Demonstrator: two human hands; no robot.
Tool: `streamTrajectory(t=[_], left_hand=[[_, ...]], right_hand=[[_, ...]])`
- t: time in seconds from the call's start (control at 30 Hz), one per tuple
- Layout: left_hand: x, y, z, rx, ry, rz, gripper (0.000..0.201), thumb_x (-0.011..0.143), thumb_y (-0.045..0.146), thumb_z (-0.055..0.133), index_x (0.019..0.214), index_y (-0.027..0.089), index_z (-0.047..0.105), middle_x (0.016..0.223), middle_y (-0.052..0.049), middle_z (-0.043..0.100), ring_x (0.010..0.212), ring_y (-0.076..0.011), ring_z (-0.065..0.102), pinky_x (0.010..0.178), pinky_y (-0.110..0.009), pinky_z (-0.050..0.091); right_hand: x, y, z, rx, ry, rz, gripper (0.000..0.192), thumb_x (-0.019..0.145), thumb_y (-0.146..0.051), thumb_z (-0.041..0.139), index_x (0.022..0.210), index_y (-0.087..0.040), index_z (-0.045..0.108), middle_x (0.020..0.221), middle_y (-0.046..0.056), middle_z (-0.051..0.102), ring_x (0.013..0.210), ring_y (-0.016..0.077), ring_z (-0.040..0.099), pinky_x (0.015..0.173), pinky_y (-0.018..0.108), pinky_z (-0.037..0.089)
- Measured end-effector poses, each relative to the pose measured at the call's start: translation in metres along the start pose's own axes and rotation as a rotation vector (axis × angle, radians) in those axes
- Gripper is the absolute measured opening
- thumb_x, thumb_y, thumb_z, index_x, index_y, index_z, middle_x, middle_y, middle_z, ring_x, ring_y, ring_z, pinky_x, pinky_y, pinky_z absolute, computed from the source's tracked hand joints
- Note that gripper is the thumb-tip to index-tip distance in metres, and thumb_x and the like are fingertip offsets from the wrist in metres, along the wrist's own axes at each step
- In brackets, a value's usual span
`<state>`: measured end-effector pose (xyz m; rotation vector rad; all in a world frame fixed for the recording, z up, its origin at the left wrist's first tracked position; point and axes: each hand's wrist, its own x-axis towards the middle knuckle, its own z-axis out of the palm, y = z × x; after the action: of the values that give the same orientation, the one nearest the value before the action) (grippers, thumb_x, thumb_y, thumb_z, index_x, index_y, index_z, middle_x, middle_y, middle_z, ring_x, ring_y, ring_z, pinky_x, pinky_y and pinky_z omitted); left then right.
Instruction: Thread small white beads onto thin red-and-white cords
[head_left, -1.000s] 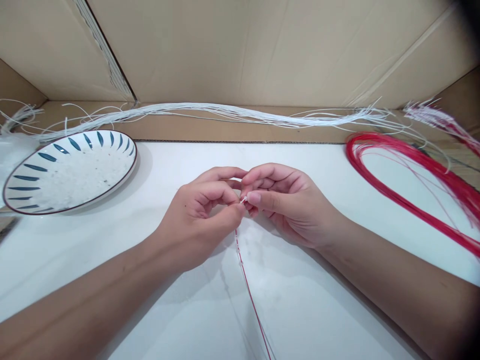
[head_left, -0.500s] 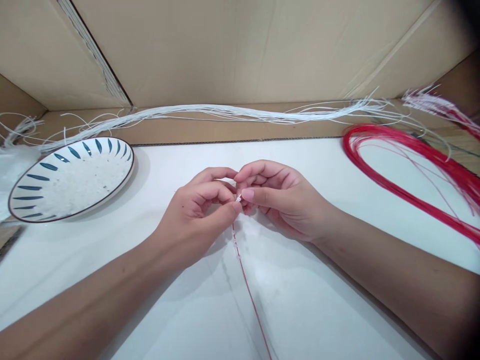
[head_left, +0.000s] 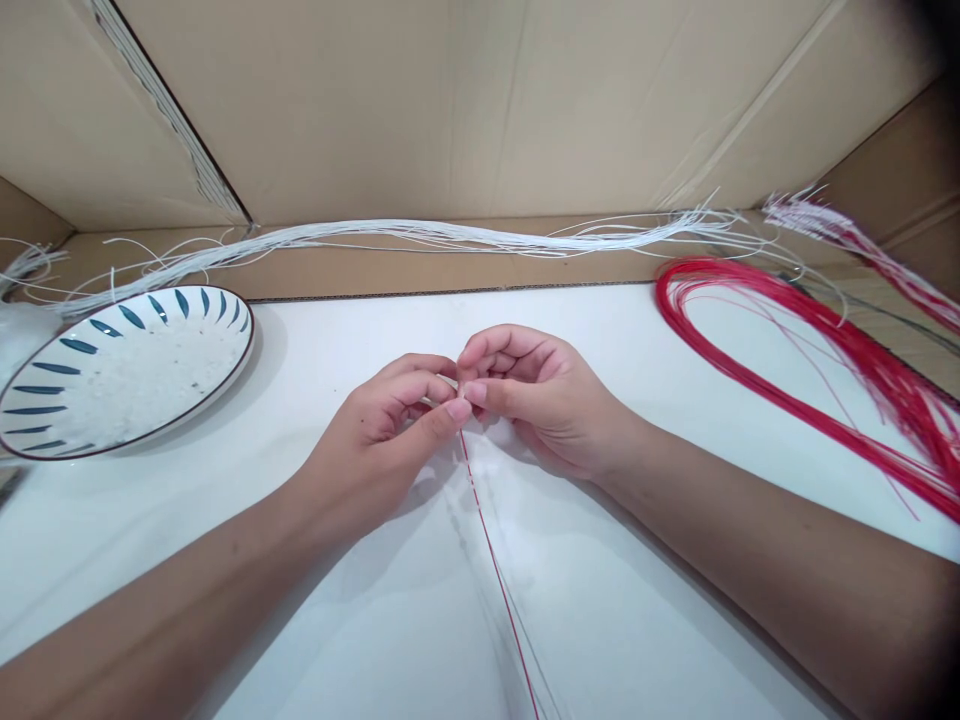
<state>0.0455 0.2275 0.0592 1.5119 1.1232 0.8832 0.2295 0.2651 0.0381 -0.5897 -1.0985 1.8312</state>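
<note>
My left hand (head_left: 382, 435) and my right hand (head_left: 536, 395) meet fingertip to fingertip over the middle of the white table (head_left: 637, 600). Together they pinch the top end of a thin red cord (head_left: 491, 555), which runs from the fingertips down toward me. Small clear beads sit on the cord just below the fingers. Whatever is between the fingertips is too small to make out.
A white plate with blue leaf marks (head_left: 124, 370), holding tiny clear beads, stands at the left. A bundle of red cords (head_left: 810, 380) loops at the right. White cords (head_left: 420, 235) lie along the cardboard ledge at the back, below a cardboard wall (head_left: 480, 100).
Both hands stay pinched together on the cord's end. The beads on the cord now sit closer under the fingertips. The view has shifted slightly right and up.
</note>
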Motion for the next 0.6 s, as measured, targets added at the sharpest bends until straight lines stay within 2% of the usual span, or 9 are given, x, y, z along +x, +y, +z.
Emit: streamTrajectory(t=[0.1,0.2,0.27,0.37,0.43,0.53,0.6], left_hand=[[-0.001,-0.002,-0.001,-0.021,-0.031,-0.008,0.007,0.087,0.022,0.067,0.083,0.024,0.072,0.131,-0.004,0.063,0.104,-0.0212,0.064,0.085,-0.036,0.054],[-0.002,-0.003,-0.001,-0.035,-0.053,-0.011,0.012,0.081,0.014,0.065,0.082,0.024,0.072,0.135,-0.003,0.061,0.104,-0.0210,0.064,0.084,-0.036,0.054],[-0.001,-0.003,-0.001,-0.069,-0.043,-0.022,0.007,0.086,0.022,0.068,0.083,0.024,0.073,0.133,-0.003,0.061,0.106,-0.0215,0.064,0.084,-0.036,0.055],[0.000,-0.004,0.000,-0.046,-0.008,-0.010,0.018,0.092,0.040,0.070,0.085,0.025,0.077,0.128,-0.005,0.064,0.111,-0.0227,0.064,0.092,-0.037,0.053],[0.001,-0.005,0.000,-0.014,0.004,0.011,0.020,0.092,0.041,0.071,0.084,0.025,0.077,0.127,-0.006,0.066,0.113,-0.0231,0.064,0.095,-0.038,0.052],[0.002,-0.006,0.000,-0.020,0.044,-0.001,0.021,0.089,0.039,0.073,0.076,0.023,0.073,0.126,-0.005,0.066,0.113,-0.0243,0.063,0.085,-0.035,0.053],[0.002,-0.006,-0.001,-0.017,0.096,-0.039,0.023,0.087,0.038,0.073,0.070,0.023,0.070,0.124,-0.005,0.067,0.113,-0.0258,0.063,0.078,-0.033,0.053]], right_hand=[[0.001,-0.002,0.000,-0.025,0.048,-0.024,0.021,0.072,-0.012,0.089,0.086,-0.016,0.074,0.073,-0.002,0.072,0.062,0.0061,0.064,0.059,0.016,0.052],[0.002,-0.003,0.000,-0.058,0.101,-0.041,0.023,0.069,-0.015,0.091,0.083,-0.016,0.072,0.071,-0.002,0.070,0.057,0.0061,0.060,0.055,0.018,0.049],[0.002,-0.002,0.001,-0.081,0.108,-0.042,0.024,0.069,-0.018,0.091,0.082,-0.016,0.072,0.071,-0.002,0.070,0.059,0.0071,0.061,0.056,0.019,0.049],[0.001,0.000,0.001,-0.102,0.090,-0.030,0.024,0.070,-0.020,0.091,0.083,-0.016,0.071,0.073,-0.001,0.070,0.065,0.0094,0.064,0.060,0.021,0.052],[0.001,0.000,0.000,-0.118,0.073,-0.029,0.025,0.070,-0.022,0.091,0.085,-0.017,0.071,0.076,0.000,0.071,0.067,0.0102,0.064,0.061,0.022,0.052],[0.005,-0.004,-0.008,-0.209,0.099,-0.098,0.021,0.076,-0.026,0.086,0.090,-0.018,0.072,0.078,0.000,0.071,0.064,0.0098,0.060,0.059,0.023,0.048],[0.009,-0.008,-0.018,-0.375,0.197,-0.163,0.014,0.081,-0.028,0.079,0.089,-0.018,0.072,0.076,-0.001,0.069,0.060,0.0093,0.055,0.057,0.024,0.044]])
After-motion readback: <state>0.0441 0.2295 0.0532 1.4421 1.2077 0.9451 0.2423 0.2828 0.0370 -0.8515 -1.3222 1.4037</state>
